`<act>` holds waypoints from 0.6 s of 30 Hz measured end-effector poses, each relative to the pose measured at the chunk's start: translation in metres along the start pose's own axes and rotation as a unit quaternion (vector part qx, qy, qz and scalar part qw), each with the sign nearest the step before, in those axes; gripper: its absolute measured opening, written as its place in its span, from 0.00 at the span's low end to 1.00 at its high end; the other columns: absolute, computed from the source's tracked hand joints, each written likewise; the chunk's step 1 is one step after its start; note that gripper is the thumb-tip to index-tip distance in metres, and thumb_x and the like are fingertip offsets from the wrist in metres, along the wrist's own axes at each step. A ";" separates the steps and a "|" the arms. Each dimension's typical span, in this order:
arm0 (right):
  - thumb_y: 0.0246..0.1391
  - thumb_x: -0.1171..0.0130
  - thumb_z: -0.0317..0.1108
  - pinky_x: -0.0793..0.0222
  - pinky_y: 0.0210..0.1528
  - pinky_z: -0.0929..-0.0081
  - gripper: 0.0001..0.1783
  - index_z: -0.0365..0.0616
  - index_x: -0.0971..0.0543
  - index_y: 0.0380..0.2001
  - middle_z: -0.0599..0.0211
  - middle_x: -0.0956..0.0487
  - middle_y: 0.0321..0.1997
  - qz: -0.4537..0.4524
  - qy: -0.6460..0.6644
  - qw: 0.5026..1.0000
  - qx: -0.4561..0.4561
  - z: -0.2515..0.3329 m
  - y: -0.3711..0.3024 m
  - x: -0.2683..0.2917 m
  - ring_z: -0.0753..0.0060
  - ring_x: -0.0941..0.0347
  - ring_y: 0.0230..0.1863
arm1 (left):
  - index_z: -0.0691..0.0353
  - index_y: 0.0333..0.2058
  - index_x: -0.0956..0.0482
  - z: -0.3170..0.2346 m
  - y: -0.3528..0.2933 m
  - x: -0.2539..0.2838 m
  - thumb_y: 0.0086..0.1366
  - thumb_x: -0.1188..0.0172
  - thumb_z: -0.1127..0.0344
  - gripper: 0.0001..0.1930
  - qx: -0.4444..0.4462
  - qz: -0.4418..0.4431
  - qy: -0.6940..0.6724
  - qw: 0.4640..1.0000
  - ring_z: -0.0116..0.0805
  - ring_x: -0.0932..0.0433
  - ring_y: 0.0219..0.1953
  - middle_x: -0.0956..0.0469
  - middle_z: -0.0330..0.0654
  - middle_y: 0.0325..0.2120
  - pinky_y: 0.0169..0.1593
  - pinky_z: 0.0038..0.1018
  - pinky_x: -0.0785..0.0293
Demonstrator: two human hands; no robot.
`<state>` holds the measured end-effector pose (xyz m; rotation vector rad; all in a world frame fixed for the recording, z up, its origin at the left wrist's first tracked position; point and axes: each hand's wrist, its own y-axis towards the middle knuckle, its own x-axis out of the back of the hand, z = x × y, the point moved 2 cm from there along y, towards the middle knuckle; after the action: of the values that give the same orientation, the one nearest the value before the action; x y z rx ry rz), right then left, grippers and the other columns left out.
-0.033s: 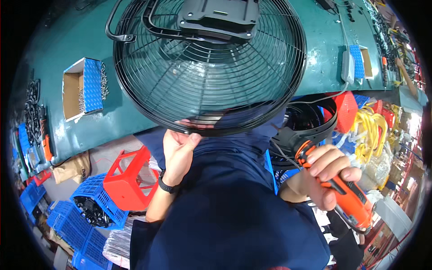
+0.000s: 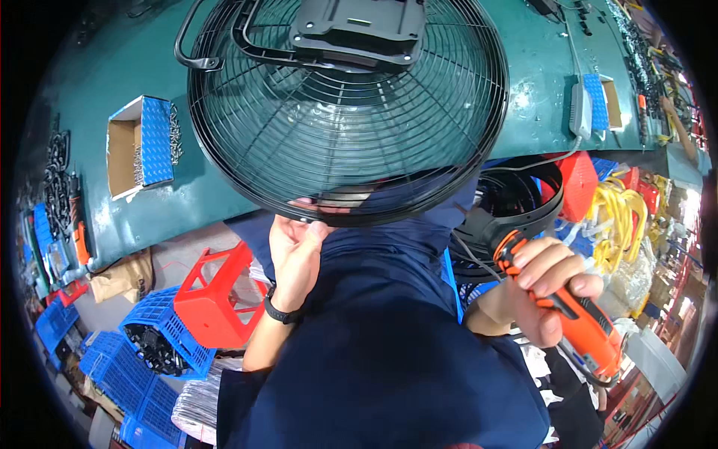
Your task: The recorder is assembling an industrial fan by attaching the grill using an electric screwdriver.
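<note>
The round black fan guard (image 2: pixel 351 127) is at the near edge of the green workbench (image 2: pixel 187 213), its lower rim overhanging my lap. A dark motor housing (image 2: pixel 359 34) sits at the upper part of the guard; a bent tubular handle (image 2: pixel 182 46) extends at its left.

My left hand (image 2: pixel 295 254) is clamped on the guard's lower rim, thumb on the near side and fingertips behind the wires. A black wristband (image 2: pixel 280 310) is fitted on that wrist.

My right hand (image 2: pixel 544 292) is closed around an orange and black power tool (image 2: pixel 587 333), to the right of the guard. The tool's front end is directed up and left, toward the rim; I cannot tell whether its tip makes contact.

On the workbench, left of the guard, an open carton (image 2: pixel 156 142) lies on its side, with loose screws (image 2: pixel 176 135) along its right face. Right of the guard, a pale adapter (image 2: pixel 580 112) lies beside a second blue carton (image 2: pixel 595 101).

Below bench level: a red stool (image 2: pixel 209 307) and a blue crate (image 2: pixel 200 355) holding black parts at left; black ring-shaped parts (image 2: pixel 553 208) and bundled yellow cords (image 2: pixel 632 217) at right.
</note>
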<state>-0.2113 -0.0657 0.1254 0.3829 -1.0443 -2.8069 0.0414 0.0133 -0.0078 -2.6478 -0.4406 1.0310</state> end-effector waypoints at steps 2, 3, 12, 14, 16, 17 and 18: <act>0.48 0.39 0.37 0.27 0.27 0.63 0.22 0.39 0.33 0.44 0.61 0.28 0.24 -0.011 0.000 1.000 -0.006 -0.003 0.000 0.011 0.63 0.28 0.23 | 0.63 0.51 0.36 0.002 -0.008 -0.005 0.65 0.43 0.67 0.18 -0.005 -0.011 -0.021 1.000 0.48 0.29 0.55 0.28 0.54 0.50 0.59 0.43 0.34; 0.48 0.40 0.37 0.27 0.27 0.62 0.23 0.39 0.33 0.45 0.61 0.28 0.24 -0.015 0.003 1.000 -0.008 -0.005 0.001 0.014 0.64 0.28 0.23 | 0.61 0.51 0.36 0.003 -0.008 -0.013 0.65 0.43 0.66 0.18 0.004 0.006 -0.030 1.000 0.49 0.30 0.56 0.30 0.54 0.52 0.60 0.44 0.36; 0.48 0.42 0.37 0.29 0.31 0.62 0.24 0.40 0.34 0.47 0.60 0.29 0.27 -0.027 0.050 0.998 0.016 -0.007 -0.002 0.042 0.64 0.29 0.25 | 0.62 0.46 0.36 0.007 0.000 -0.007 0.63 0.42 0.73 0.16 0.023 -0.003 0.019 1.000 0.53 0.25 0.50 0.24 0.50 0.43 0.52 0.45 0.27; 0.48 0.42 0.37 0.29 0.31 0.63 0.24 0.39 0.34 0.46 0.59 0.29 0.27 -0.027 0.059 0.998 0.011 -0.007 -0.001 0.046 0.64 0.29 0.26 | 0.63 0.45 0.35 -0.013 0.005 -0.005 0.63 0.41 0.70 0.16 0.044 0.049 0.034 0.997 0.54 0.24 0.49 0.24 0.50 0.43 0.51 0.44 0.26; 0.48 0.42 0.36 0.29 0.32 0.63 0.23 0.39 0.34 0.46 0.59 0.29 0.27 -0.021 0.062 0.998 0.001 -0.005 -0.001 0.049 0.64 0.29 0.26 | 0.65 0.49 0.35 -0.008 -0.001 -0.001 0.63 0.40 0.67 0.19 0.051 0.059 0.042 0.996 0.53 0.26 0.51 0.25 0.51 0.46 0.54 0.43 0.27; 0.47 0.41 0.36 0.29 0.32 0.62 0.24 0.39 0.34 0.46 0.59 0.29 0.27 -0.011 0.052 0.999 0.004 -0.003 -0.003 0.050 0.64 0.29 0.26 | 0.64 0.52 0.35 0.001 -0.009 -0.003 0.63 0.40 0.66 0.21 0.075 0.031 0.005 0.997 0.52 0.28 0.54 0.27 0.52 0.49 0.56 0.42 0.29; 0.47 0.41 0.36 0.29 0.32 0.62 0.24 0.39 0.34 0.46 0.59 0.29 0.28 0.001 0.045 0.999 0.008 -0.003 -0.004 0.050 0.64 0.29 0.26 | 0.64 0.55 0.36 0.011 -0.016 -0.005 0.63 0.40 0.66 0.24 0.096 0.001 -0.031 0.995 0.51 0.30 0.56 0.29 0.53 0.52 0.58 0.42 0.30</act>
<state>-0.2591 -0.0741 0.1109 0.5038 -1.0494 -2.7525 0.0275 0.0273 -0.0067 -2.4540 -0.3328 1.1006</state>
